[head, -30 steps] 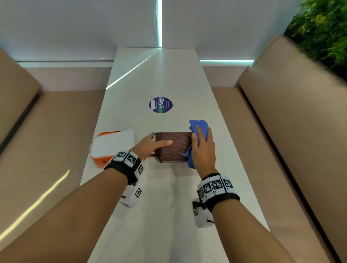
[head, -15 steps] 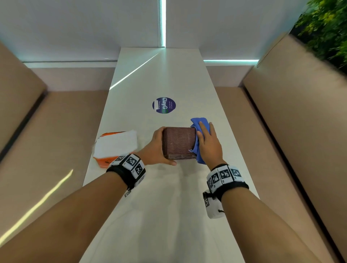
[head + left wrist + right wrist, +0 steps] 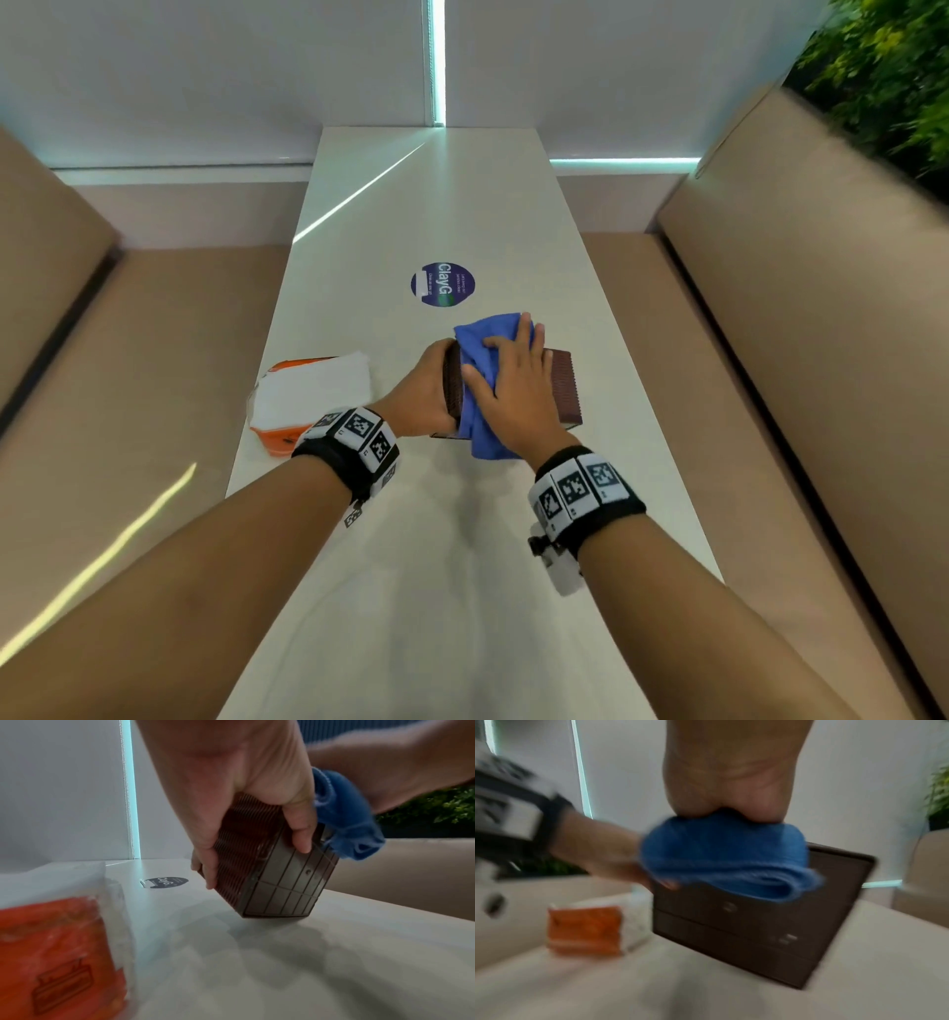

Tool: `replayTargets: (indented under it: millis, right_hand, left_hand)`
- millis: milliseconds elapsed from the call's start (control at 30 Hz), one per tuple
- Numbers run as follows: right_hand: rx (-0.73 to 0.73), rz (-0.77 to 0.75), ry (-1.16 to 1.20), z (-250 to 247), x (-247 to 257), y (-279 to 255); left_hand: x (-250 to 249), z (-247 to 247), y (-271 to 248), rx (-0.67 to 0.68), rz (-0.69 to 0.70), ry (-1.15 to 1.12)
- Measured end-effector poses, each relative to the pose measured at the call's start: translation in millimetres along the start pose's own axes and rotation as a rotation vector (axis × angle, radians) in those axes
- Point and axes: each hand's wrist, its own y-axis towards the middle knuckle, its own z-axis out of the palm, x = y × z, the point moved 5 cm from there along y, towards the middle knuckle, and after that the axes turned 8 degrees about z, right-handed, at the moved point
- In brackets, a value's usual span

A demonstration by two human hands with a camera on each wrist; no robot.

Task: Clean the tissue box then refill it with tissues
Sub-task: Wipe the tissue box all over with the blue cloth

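The brown ribbed tissue box [image 3: 562,390] is tilted on the white table [image 3: 462,591], resting on one lower edge; its grey gridded underside [image 3: 277,882] faces me. My left hand [image 3: 421,395] grips the box's left end, thumb on the underside and fingers round the far side. My right hand [image 3: 513,390] lies with spread, fairly straight fingers on a blue cloth [image 3: 482,349] and presses it onto the box's upper face. The cloth [image 3: 726,858] hangs over the near edge of the box [image 3: 757,933]. An orange and white tissue pack [image 3: 313,395] lies to the left.
A round dark sticker [image 3: 442,284] sits on the table beyond the box. Beige benches [image 3: 154,385] run along both sides of the narrow table, and green foliage [image 3: 883,77] stands at the upper right. The tissue pack [image 3: 51,943] lies close to my left wrist.
My left hand shifted from lying on the box to gripping its left end and tipped it up. My right hand slid the cloth from the box's right side onto its upper face.
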Motion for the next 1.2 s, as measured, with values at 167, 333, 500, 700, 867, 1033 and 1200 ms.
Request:
replayTargets:
  millis: [167,333,500,700,867,1033,1200]
  right_hand:
    - [0.069,0.082,-0.110,-4,-44,20]
    - [-0.017,0.316,-0.183,-7,-50,18]
    - [0.044,-0.043,-0.088,12,2,3]
    - [-0.047,-0.342,-0.030,9,-20,-18]
    - [-0.060,0.068,0.004,-5,-66,-1]
    - [-0.104,-0.078,0.136,2,-33,-7]
    - [-0.109,-0.347,0.016,8,-8,-21]
  left_hand:
    - [11,0,-6,0.031,-0.143,-0.023]
    - [11,2,-5,-0.001,-0.138,-0.007]
    - [-12,-2,1,-0.060,-0.010,-0.090]
    - [-11,-1,1,0.012,-0.026,-0.092]
    - [3,-1,0,0.003,-0.209,-0.022]
    - [-7,1,9,-0.029,-0.155,-0.017]
    - [-22,2,7,-0.022,-0.082,-0.202]
